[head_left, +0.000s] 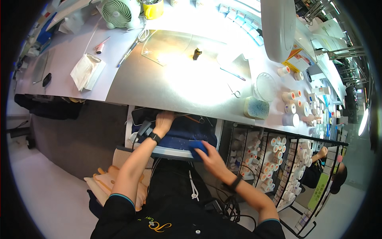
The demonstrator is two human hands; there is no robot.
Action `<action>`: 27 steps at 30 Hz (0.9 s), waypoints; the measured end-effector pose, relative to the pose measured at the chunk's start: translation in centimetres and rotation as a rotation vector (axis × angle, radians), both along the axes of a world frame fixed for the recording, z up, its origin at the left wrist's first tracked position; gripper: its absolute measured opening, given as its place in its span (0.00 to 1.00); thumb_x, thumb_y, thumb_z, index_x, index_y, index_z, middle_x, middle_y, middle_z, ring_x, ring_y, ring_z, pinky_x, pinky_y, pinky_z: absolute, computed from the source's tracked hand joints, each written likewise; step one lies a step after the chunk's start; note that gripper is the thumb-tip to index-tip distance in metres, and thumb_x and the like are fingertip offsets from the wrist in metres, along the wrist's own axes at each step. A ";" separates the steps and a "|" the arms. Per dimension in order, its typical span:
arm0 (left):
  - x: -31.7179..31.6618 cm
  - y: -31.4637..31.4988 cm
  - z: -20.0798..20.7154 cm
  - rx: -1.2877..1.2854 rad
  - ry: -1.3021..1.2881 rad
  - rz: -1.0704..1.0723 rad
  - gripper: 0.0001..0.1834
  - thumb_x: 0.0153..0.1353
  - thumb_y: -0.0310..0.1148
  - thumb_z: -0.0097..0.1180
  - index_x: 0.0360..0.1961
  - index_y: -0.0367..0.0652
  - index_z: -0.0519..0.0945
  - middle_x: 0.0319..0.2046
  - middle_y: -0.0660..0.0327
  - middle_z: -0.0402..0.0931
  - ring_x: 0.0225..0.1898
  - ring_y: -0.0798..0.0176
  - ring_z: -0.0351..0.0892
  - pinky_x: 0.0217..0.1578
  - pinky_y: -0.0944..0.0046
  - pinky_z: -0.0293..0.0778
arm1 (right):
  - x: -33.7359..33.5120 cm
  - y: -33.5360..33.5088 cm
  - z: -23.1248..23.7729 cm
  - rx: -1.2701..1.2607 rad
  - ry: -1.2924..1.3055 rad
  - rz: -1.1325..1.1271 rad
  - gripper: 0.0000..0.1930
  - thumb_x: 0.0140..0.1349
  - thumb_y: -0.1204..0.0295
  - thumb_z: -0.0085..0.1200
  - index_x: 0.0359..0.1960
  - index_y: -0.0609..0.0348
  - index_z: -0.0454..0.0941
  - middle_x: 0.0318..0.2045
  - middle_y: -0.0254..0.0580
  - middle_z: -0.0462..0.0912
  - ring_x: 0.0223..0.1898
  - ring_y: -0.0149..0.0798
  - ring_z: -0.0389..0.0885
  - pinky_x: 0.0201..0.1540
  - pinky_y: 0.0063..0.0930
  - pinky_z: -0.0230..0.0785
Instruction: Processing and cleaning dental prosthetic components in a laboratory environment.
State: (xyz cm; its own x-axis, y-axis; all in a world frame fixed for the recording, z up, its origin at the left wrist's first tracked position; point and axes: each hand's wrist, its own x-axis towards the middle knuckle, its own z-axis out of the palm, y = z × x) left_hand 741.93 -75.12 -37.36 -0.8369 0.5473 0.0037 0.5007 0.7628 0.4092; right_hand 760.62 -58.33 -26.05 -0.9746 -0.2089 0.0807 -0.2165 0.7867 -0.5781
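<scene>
Below the table edge an open drawer (175, 151) holds a dark blue cloth (181, 133) with small pale specks on it. My left hand (164, 121) reaches into its far left part, and the table edge hides the fingertips. A pair of scissors (201, 119) lies just right of that hand. Over the drawer's front right edge, my right hand (213, 158) has its fingers closed on a blue cloth-like piece (196, 149). That piece is blurred, and its exact kind is unclear.
On the metal-topped table (135, 85) stand a small dark bottle (197, 53), tweezers-like scissors (234, 92), a glass bowl (264, 86) and a sponge (256, 108). A fan (117, 14) is at the back left. Racks of white jars (274, 159) stand right; another person (326, 175) is beyond them.
</scene>
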 end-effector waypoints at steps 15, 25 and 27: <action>2.8 -4.0 -5.3 -0.217 0.137 -0.042 0.30 0.47 0.34 0.50 0.56 0.52 0.66 0.16 0.57 0.72 0.15 0.60 0.74 0.15 0.64 0.69 | -8.9 -4.6 -11.0 0.809 0.004 0.111 0.16 0.47 0.72 0.45 0.38 0.68 0.74 0.41 0.50 0.69 0.43 0.44 0.67 0.42 0.33 0.64; 5.9 -9.6 2.8 0.091 -0.008 0.533 0.23 0.48 0.41 0.59 0.43 0.41 0.71 0.26 0.50 0.76 0.26 0.51 0.77 0.25 0.56 0.72 | -5.8 -2.7 -3.6 0.295 -0.097 0.021 0.21 0.45 0.81 0.44 0.45 0.66 0.70 0.44 0.59 0.66 0.42 0.51 0.68 0.45 0.35 0.64; 5.2 -12.1 5.2 -0.163 -0.204 0.792 0.24 0.45 0.43 0.62 0.38 0.37 0.71 0.27 0.48 0.76 0.27 0.50 0.78 0.26 0.58 0.73 | -6.0 -4.5 -4.6 0.093 -0.147 0.046 0.22 0.44 0.84 0.43 0.46 0.64 0.69 0.46 0.65 0.65 0.46 0.58 0.68 0.50 0.40 0.63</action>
